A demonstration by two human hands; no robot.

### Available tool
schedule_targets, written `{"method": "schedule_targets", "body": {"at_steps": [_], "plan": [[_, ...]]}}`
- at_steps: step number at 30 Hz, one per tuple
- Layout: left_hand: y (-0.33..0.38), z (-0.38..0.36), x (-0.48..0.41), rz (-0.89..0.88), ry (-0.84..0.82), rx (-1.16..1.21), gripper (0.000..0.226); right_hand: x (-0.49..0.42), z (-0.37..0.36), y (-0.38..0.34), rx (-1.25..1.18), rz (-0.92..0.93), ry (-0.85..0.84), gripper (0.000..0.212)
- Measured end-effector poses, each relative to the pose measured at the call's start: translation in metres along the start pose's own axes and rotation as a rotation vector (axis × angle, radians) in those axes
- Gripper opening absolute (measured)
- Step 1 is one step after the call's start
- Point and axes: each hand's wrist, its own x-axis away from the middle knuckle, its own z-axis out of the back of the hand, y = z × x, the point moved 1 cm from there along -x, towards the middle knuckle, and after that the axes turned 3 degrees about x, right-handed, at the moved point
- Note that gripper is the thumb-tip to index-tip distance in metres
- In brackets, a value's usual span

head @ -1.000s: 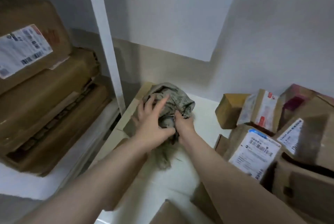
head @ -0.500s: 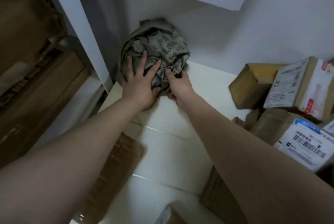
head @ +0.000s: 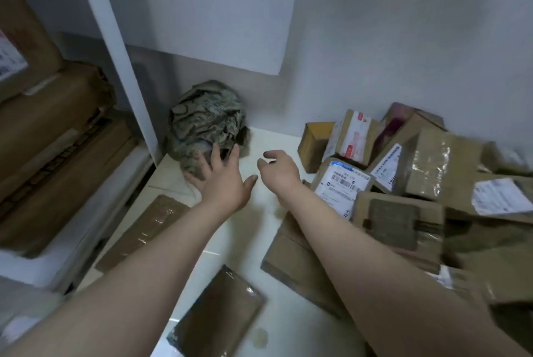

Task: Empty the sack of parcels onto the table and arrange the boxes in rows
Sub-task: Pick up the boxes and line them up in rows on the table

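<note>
Here, left hand splayed against the crumpled sack, right hand loose-fingered, empty above the table.

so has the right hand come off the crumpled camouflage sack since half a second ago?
Yes. The right hand has let go and sits open, right of the crumpled camouflage sack in the wall corner.

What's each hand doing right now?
Left hand: open, fingers spread against the crumpled sack, not gripping.
Right hand: open, holding nothing.
</note>
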Motion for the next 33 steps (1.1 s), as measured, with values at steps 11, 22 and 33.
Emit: {"method": "schedule_targets", "body": {"at_steps": [11, 22, 33], "plan": [[0.184, -0.025, 0.156, -0.434, 0.079, 0.263, 0.05, 0.138, 0.194, 0.106, 0.351, 0.511, 0.746, 0.035], [0.261, -0.072, 0.244, -0.438, 0.098, -0.063, 0.066, 0.193, 0.316, 0.217, 0.266, 0.188, 0.199, 0.049], [0.35, -0.098, 0.2, -0.478, -0.076, -0.442, 0.064, 0.138, 0.349, 0.253, 0.783, 0.194, -0.01, 0.044]]}}
